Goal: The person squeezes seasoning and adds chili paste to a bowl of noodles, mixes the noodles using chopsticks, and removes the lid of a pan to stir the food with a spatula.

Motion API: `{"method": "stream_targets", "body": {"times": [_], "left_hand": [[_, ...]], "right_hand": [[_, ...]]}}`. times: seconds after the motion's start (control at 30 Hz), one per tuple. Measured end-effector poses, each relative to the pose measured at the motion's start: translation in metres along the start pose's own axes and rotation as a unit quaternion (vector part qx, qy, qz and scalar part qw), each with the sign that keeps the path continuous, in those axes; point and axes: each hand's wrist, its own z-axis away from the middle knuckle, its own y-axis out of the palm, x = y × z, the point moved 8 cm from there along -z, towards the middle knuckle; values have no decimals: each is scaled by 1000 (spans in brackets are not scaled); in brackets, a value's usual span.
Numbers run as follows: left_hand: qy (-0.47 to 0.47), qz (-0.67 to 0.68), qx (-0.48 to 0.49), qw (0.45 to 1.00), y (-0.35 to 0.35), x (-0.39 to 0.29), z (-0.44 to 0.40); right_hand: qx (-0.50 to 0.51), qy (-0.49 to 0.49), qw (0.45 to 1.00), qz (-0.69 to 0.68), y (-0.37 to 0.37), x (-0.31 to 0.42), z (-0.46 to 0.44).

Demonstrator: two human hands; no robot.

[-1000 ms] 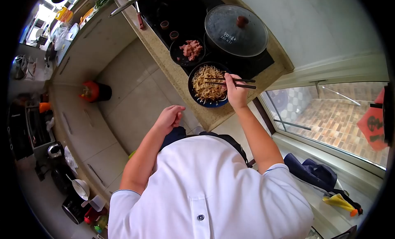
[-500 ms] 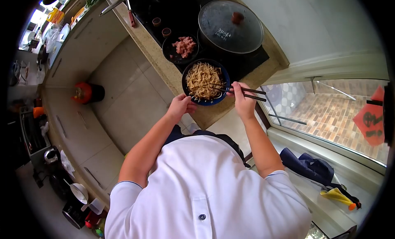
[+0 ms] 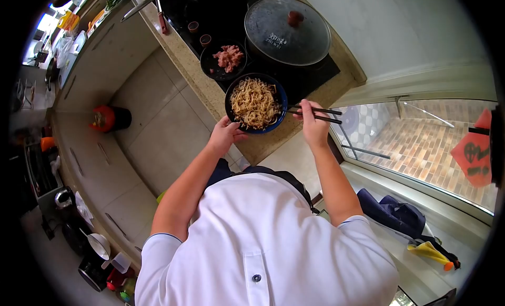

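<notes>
Lid lettering: reads "知味 ZHI WEI", white on round glass lid (image 3: 263,22).
Red sign (image 3: 473,157): bears dark characters, not legible.
Surface: speckled beige worktop (image 3: 263,148) with inset black cooktop (image 3: 218,11).
Room: kitchen, pale cabinets (image 3: 108,58), large-tiled floor (image 3: 152,111).
Noodles (image 3: 255,101): brown, tangled, heaped in blue-rimmed dish (image 3: 284,98) at worktop corner, beside pink meat (image 3: 229,57).
Right hand (image 3: 315,126): grasps black chopsticks (image 3: 330,112), tips at dish's right rim.
Left hand (image 3: 226,136): at dish's near-left rim; cannot tell whether gripping.
</notes>
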Motion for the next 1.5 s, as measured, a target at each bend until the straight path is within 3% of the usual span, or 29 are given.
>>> {"method": "stream_targets", "body": {"times": [0.1, 0.17, 0.5, 0.57, 0.7, 0.8, 0.9, 1.0, 1.13, 1.2, 1.27, 1.4, 1.5], "left_hand": [[16, 10, -2, 1000, 0, 2, -1], [33, 18, -6, 999, 2, 0, 0], [85, 21, -20, 996, 0, -4, 17], [95, 33, -16, 995, 0, -8, 31], [106, 63, -25, 992, -5, -24, 69], [124, 56, -41, 990, -16, -39, 97], [148, 84, -53, 984, -26, -53, 131], [165, 80, -82, 980, -46, -69, 161], [190, 113, -107, 969, -86, -85, 196], [201, 130, -115, 964, -112, -90, 211], [219, 144, -118, 958, -144, -99, 226], [254, 170, -140, 942, -216, -126, 262], [280, 159, -175, 930, -283, -144, 290]], "right_hand": [[-11, -40, 999, -17, -1, -3, -1], [84, -85, 991, 50, 17, -11, -3], [26, -13, 998, -58, -3, 14, -4], [39, 41, 992, -111, 0, 16, 1], [75, -25, 992, -100, 10, 62, 11], [96, 19, 991, -97, 33, 52, 16], [116, -45, 981, -147, 51, 82, 28], [196, -28, 972, -126, 103, 84, 35], [171, -60, 976, -122, 152, 97, 46], [215, -43, 967, -129, 190, 104, 62], [279, 12, 947, -161, 244, 109, 85], [244, 11, 963, -113, 324, 109, 103], [298, -10, 946, -131, 397, 116, 130]]}}
